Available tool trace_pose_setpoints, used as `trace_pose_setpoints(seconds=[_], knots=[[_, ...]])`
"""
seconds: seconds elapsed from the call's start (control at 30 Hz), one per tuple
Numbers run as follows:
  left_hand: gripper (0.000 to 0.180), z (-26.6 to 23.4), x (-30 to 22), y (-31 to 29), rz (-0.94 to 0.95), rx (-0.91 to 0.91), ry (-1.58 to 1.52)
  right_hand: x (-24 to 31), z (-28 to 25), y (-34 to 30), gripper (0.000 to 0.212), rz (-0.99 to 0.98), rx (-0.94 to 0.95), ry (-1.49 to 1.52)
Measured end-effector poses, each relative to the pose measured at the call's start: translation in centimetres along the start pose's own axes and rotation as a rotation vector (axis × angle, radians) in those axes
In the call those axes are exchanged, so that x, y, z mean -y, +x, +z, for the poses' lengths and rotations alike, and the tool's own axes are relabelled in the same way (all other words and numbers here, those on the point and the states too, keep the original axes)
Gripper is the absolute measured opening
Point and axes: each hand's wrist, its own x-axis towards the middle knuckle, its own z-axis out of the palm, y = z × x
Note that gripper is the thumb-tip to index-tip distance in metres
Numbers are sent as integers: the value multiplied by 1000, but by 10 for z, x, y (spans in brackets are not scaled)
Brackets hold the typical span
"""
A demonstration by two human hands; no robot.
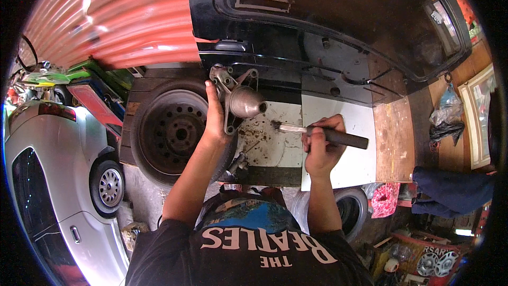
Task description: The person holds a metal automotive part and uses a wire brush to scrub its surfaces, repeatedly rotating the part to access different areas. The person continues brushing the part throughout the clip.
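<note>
My left hand (214,114) is closed around the edge of a grey cast-metal housing (246,100). This part has a cone-shaped body, and several arms with bolt holes stick out from it. Its narrow end points to the right. In my right hand (324,151) is a brush (346,138) with a thick dark handle, a pale metal neck and a dark tip. The tip is held to the right of the housing, apart from it. Under both lies a white board (338,172), stained with dark grime on its left part.
A wheel with a tyre (142,140) lies left of the board, partly behind my left forearm. Near it rests a small metal part (239,165). A dark vehicle panel with a window (338,10) stands behind. Below are tyres (360,201); a silver car (69,180) is at left.
</note>
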Motion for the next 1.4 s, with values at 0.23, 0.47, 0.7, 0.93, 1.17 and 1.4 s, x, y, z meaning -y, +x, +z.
trace_pose_setpoints(seconds=[0.23,0.47,0.7,0.93,1.17,1.4], knots=[[97,2,4,-2,-14,5,-5,13,24,1,28,-39,-13,196],[95,-1,9,-8,-52,-43,-55,2,3,9,22,165,-8,410],[100,8,9,-15,-114,-45,-44,-2,13,16,16,326,41,629],[97,18,6,-19,-131,-103,-51,-4,11,15,16,405,-19,606],[91,17,14,-25,-195,-160,-81,-11,8,13,18,426,51,624],[89,14,15,-23,-211,-152,-37,-11,4,17,17,420,98,615]])
